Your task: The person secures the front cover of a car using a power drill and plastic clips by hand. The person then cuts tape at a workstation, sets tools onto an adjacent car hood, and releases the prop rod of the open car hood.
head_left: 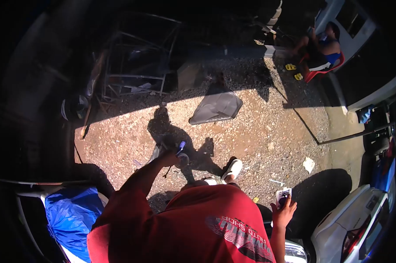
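My left hand [169, 158] reaches out over the gravel, its fingers closed around a slim object with a purple-blue end [181, 146]. Beside it is a greyish round shape, and a thin dark piece dangles below; neither is clear enough to name. Low on the right, my right hand [284, 213] grips a small white rectangular object [284, 196] with dark markings on its face. The fingers lie along its near side. My red shirt [185, 223] fills the lower middle.
Dark sheeting [216, 107] lies on the gravel [259, 136] ahead. A metal frame [136, 83] stands in shade at the back left. A person [327, 48] sits in a red chair [325, 68]. Blue plastic [73, 219] is at left, a white vehicle [347, 223] at right.
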A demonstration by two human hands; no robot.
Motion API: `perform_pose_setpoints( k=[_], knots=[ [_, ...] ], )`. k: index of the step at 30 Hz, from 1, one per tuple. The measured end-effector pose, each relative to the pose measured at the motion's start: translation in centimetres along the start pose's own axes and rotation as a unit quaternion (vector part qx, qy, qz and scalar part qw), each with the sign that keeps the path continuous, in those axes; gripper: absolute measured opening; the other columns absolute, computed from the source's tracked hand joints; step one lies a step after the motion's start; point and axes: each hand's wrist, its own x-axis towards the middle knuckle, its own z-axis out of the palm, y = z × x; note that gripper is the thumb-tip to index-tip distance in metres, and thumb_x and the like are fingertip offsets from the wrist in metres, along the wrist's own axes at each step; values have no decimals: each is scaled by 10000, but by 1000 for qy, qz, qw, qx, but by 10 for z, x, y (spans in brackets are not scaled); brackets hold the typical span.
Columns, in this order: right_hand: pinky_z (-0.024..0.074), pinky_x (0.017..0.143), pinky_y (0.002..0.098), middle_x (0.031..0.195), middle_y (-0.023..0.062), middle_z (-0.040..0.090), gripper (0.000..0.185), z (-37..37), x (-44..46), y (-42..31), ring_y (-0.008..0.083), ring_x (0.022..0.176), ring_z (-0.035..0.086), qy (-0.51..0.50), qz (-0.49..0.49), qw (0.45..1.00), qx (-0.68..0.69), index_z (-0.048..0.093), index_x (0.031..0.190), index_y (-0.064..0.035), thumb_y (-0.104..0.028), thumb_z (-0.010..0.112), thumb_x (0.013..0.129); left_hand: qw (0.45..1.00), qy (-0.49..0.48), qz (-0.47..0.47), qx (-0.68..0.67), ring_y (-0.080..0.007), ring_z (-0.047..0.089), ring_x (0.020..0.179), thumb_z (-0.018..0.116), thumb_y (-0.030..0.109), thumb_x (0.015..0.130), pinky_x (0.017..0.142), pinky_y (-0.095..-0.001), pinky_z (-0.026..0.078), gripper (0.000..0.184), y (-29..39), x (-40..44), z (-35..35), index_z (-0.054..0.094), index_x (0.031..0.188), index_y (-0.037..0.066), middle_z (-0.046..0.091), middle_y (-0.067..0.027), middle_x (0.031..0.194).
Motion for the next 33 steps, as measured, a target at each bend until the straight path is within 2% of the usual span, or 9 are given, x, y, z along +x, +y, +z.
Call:
perform_pose_setpoints(
  k=[5, 6, 8, 10, 11, 14, 18, 23, 33],
  knots=[
    [472, 1033, 521, 1308, 246, 488, 1023, 19, 134, -20, 451, 1214, 499, -53, -135, 989, -5, 492, 1486, -86, -393, 965, 632, 995, 28, -73, 56, -288, 756, 709, 701, 430, 890, 664, -445, 595, 413, -60, -26, 52, 777, 867, 25, 736, -165, 734],
    [473, 1029, 522, 1310, 245, 485, 1021, 23, 161, -29, 450, 1216, 496, -55, -162, 985, -8, 493, 1485, -84, -406, 962, 637, 983, 19, -179, -32, -274, 750, 692, 700, 445, 894, 652, -433, 594, 410, -61, -39, 56, 783, 875, 44, 732, -148, 716],
    [457, 1048, 530, 1337, 249, 479, 1001, 16, 212, -55, 450, 1242, 482, -88, -213, 973, 14, 500, 1498, -99, -437, 943, 667, 994, -24, -98, 45, -297, 742, 751, 675, 479, 946, 685, -455, 579, 410, -83, -40, 76, 781, 970, 84, 722, -159, 737],
    [461, 1043, 540, 1349, 262, 475, 974, 25, 261, -72, 455, 1248, 480, -85, -292, 953, -1, 504, 1507, -107, -446, 925, 697, 977, 3, -214, 24, -293, 743, 782, 666, 475, 956, 703, -446, 583, 394, -54, -49, 76, 782, 952, 99, 710, -151, 716],
    [459, 1045, 545, 1356, 269, 472, 961, 23, 283, -87, 457, 1254, 478, -91, -306, 947, -6, 506, 1507, -107, -452, 916, 709, 988, 31, -127, 78, -269, 741, 735, 695, 491, 940, 673, -440, 576, 412, -84, -37, 110, 775, 885, 91, 703, -138, 693],
    [438, 1073, 554, 1379, 297, 464, 958, 26, 340, -130, 478, 1280, 461, -105, -347, 932, -8, 480, 1536, -111, -447, 897, 741, 940, 33, -260, -217, -324, 712, 596, 629, 496, 961, 585, -460, 568, 484, -20, -47, 102, 743, 814, 49, 678, -177, 634],
    [431, 1120, 521, 1486, 347, 400, 989, 30, 399, -194, 504, 1361, 433, -136, -409, 902, -27, 437, 1565, -132, -396, 916, 742, 855, -30, -383, -349, -239, 640, 498, 721, 412, 960, 474, -407, 506, 393, 23, -26, 121, 717, 806, 51, 629, -109, 580],
    [460, 1026, 520, 1326, 266, 478, 965, 43, 450, -271, 458, 1238, 475, -134, -473, 870, -33, 465, 1527, -119, -389, 918, 719, 841, 18, -360, -405, -225, 540, 461, 722, 404, 971, 463, -407, 461, 401, 34, -12, 158, 701, 800, 42, 563, -85, 550],
    [486, 965, 542, 1258, 195, 488, 945, 33, 550, -318, 421, 1166, 508, -124, -481, 868, -23, 496, 1457, -141, -371, 956, 663, 814, 117, -400, -404, -239, 660, 498, 727, 280, 915, 471, -399, 502, 315, 7, 54, 27, 704, 822, -20, 656, -126, 599]
  ],
)
